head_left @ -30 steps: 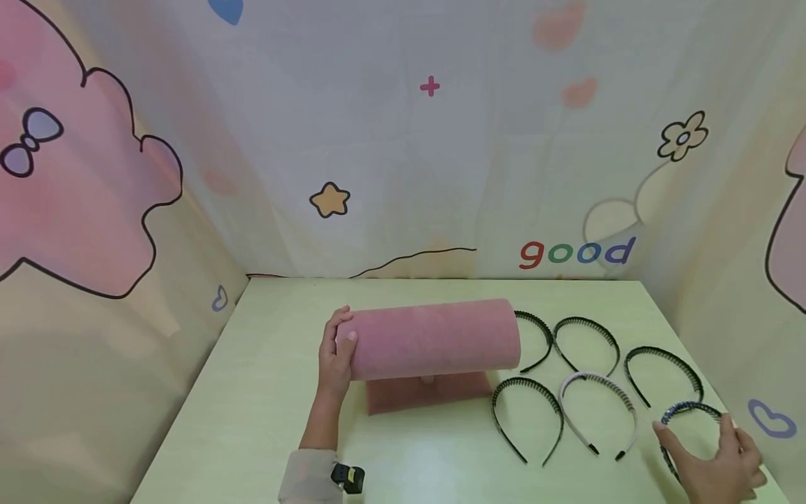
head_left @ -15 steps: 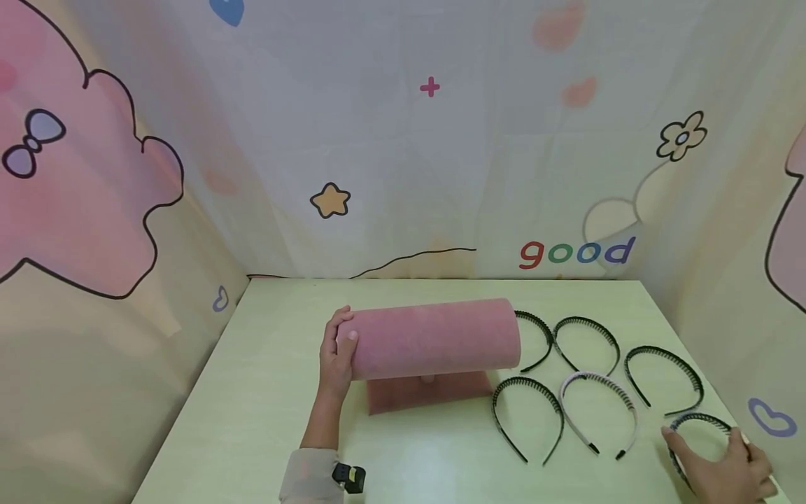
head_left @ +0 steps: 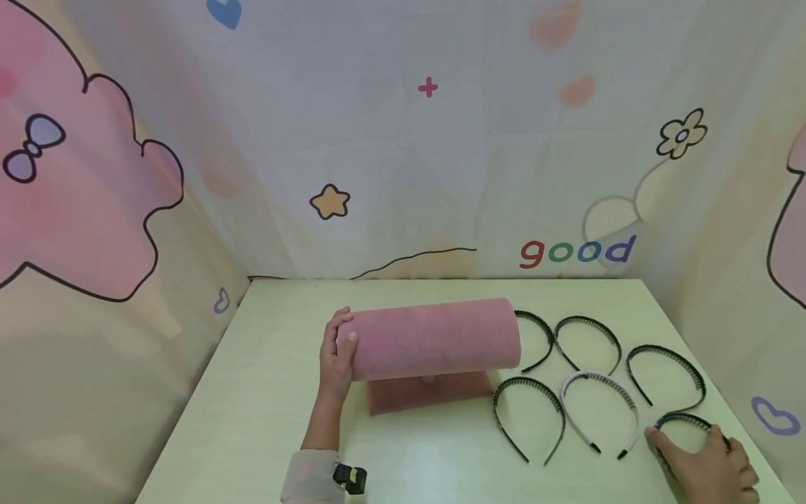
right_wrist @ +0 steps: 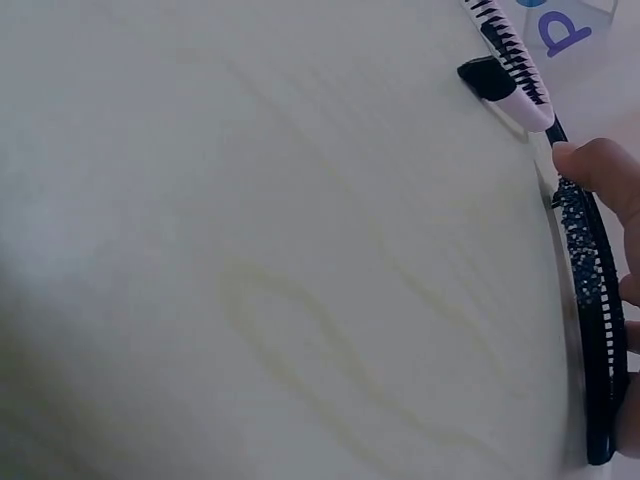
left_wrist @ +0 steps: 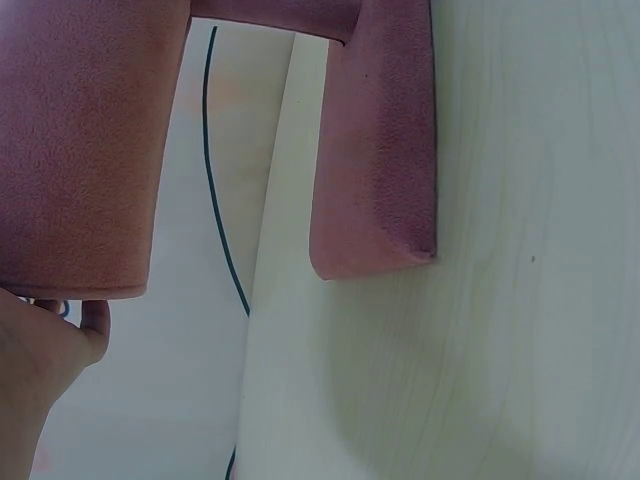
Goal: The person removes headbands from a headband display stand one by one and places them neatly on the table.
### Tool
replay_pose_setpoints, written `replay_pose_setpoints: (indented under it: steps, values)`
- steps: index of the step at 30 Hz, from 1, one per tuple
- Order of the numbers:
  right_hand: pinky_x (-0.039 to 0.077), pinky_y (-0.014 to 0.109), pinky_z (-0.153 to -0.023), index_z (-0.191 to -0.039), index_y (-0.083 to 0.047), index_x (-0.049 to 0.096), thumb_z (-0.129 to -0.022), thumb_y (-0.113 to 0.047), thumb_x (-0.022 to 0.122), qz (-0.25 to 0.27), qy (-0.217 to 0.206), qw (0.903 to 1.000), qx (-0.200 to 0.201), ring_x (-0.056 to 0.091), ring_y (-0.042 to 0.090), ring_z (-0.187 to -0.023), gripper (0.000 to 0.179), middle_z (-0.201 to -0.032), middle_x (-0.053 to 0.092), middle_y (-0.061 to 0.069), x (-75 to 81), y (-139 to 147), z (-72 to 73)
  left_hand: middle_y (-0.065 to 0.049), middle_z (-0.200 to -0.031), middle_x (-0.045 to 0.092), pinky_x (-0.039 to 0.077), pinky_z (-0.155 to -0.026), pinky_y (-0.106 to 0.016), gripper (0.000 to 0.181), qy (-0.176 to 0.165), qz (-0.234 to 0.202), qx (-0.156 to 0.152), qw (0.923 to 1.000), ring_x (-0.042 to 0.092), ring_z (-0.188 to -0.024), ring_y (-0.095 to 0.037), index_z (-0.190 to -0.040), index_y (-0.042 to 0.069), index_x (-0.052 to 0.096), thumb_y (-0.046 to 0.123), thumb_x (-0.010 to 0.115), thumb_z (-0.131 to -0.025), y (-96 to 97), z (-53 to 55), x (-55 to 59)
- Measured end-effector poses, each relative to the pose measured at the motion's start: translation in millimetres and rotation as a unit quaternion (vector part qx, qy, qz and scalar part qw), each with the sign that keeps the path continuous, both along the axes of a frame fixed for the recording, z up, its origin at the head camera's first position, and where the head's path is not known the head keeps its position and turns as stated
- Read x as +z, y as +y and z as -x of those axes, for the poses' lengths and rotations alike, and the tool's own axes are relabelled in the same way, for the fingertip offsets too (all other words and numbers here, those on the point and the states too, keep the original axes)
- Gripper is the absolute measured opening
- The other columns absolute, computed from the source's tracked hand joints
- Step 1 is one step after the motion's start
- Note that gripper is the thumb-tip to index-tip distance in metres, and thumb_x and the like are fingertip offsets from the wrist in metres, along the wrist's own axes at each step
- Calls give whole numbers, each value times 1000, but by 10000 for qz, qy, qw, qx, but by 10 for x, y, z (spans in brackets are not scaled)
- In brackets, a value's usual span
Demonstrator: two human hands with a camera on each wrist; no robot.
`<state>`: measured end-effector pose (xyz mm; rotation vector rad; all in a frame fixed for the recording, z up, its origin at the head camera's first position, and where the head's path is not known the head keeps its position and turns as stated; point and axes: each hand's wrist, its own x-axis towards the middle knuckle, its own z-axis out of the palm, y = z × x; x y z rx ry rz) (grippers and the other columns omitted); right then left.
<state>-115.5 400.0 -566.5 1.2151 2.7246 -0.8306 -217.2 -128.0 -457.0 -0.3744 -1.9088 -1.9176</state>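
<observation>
My left hand (head_left: 335,360) grips the left end of a pink velvet roll (head_left: 431,339), thumb on the near side. Under the roll is its flat pink base (head_left: 403,397); in the left wrist view a short post joins the base (left_wrist: 375,150) to the roll. At the right front of the table my right hand (head_left: 708,465) holds a dark toothed headband (head_left: 683,418) between thumb and fingers. In the right wrist view this headband (right_wrist: 580,245) shows blue-black glitter and lies low against the tabletop; whether it fully touches is unclear.
Several headbands lie right of the stand: a pale lilac one (head_left: 598,378), a black one (head_left: 529,381) beside it, and black ones behind, including one (head_left: 667,353) close to the held headband. The roll partly hides another (head_left: 541,325). Patterned cloth (head_left: 378,140) encloses the table (head_left: 252,392).
My right hand has brought the headband toward me and slightly right, then back left, turning it lower toward the table. The left hand and the pink roll stay put.
</observation>
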Motion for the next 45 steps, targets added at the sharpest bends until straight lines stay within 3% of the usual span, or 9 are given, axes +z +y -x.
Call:
replay_pose_setpoints:
  steps: [9,12,24,45]
  values:
    - [5,67,-76,-135,-1,0,-57,-74,51,-94,242,9996,66,0,54,-112,119,-129,-1,34,17,37,96,-11,-130,34,19,-94,-46,28,12,-61,-13,10000,27,-121,-20,-113,-2,41,6,42,-86,1,13,-23]
    - [6,67,-77,-135,-1,0,-57,-74,51,-116,250,9996,100,0,54,-112,118,-129,-1,33,38,53,112,-14,-130,33,19,-94,-47,28,10,-80,-34,10000,27,-121,-21,-113,-2,41,6,42,-86,9,12,-26]
    - [6,66,-76,-135,-1,0,-57,-73,51,-85,269,9995,138,1,54,-110,117,-128,0,34,74,93,158,-8,-131,34,18,-95,-44,27,-46,-174,-54,9998,27,-121,-16,-114,7,45,10,45,-87,-44,123,-204]
    - [7,67,-74,-134,-1,-4,-55,-76,48,-80,185,9997,138,1,55,-110,121,-127,-2,36,47,101,253,-6,-131,34,18,-95,-47,28,-77,-161,-21,9998,27,-121,-18,-115,7,44,12,45,-87,-38,128,-197]
